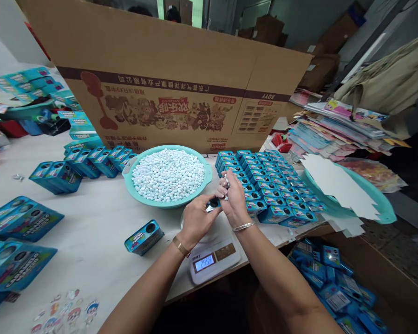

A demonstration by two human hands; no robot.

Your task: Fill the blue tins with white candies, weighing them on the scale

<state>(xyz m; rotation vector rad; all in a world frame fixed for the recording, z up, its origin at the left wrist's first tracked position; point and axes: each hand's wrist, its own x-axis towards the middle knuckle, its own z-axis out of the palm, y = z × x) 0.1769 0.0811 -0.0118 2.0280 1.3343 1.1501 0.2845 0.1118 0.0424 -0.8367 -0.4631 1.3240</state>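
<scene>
My left hand [195, 218] is closed around a small container [213, 204] with a dark round opening, held above a white digital scale [214, 260]. My right hand [231, 199] is cupped and pinched over that opening, with a few white candies at its fingertips. Just behind both hands stands a teal basin [132, 174] full of small white candies [167, 175]. A single blue tin [144, 237] lies on the white table to the left of the scale.
Rows of blue tins stand right of the basin [268, 185] and left of it [83, 164]. A large cardboard box [181, 83] rises behind. Flat blue cartons [17, 222] lie at left, a teal tray with white paper [337, 185] at right, and a box of tins [334, 283] below.
</scene>
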